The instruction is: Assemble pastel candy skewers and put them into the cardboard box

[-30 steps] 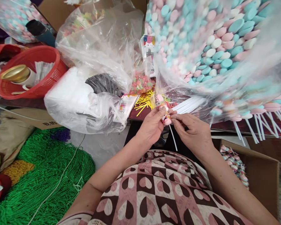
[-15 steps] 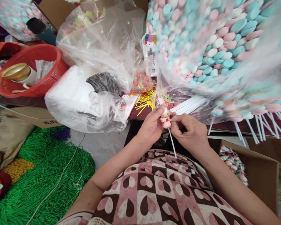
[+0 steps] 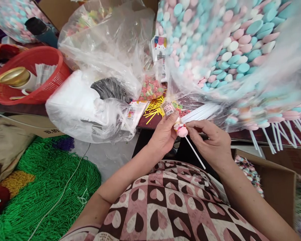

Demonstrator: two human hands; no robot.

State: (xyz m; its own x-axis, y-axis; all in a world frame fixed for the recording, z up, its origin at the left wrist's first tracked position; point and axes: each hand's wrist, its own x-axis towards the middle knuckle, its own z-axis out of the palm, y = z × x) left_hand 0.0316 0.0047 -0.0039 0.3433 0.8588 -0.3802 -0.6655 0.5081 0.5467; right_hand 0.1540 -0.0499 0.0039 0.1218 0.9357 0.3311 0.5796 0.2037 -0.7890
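My left hand (image 3: 163, 135) is closed around a wrapped marshmallow pop (image 3: 182, 131), its thumb lying along the wrapper. A pink end shows below the fingers, and a white stick slants down to the right from it. My right hand (image 3: 210, 142) is closed in a pinch against the right side of the pop, where the wrapper gathers; what its fingertips hold is too small to make out. Just beyond the hands lie gold twist ties (image 3: 154, 109), a bundle of white sticks (image 3: 200, 112) and ring-shaped gummies (image 3: 183, 112).
A big clear bag of pink, white and blue marshmallows (image 3: 230, 57) fills the back right. Marshmallow pops on sticks (image 3: 278, 120) line the table's right edge. An open carton (image 3: 278, 187) with wrapped pops stands below. To the left are a red basket (image 3: 52, 77) and green beaded strings (image 3: 57, 174).
The pop has turned in my left hand, so its stick now points further right. My right hand has shifted slightly right and stays beside the wrapper.
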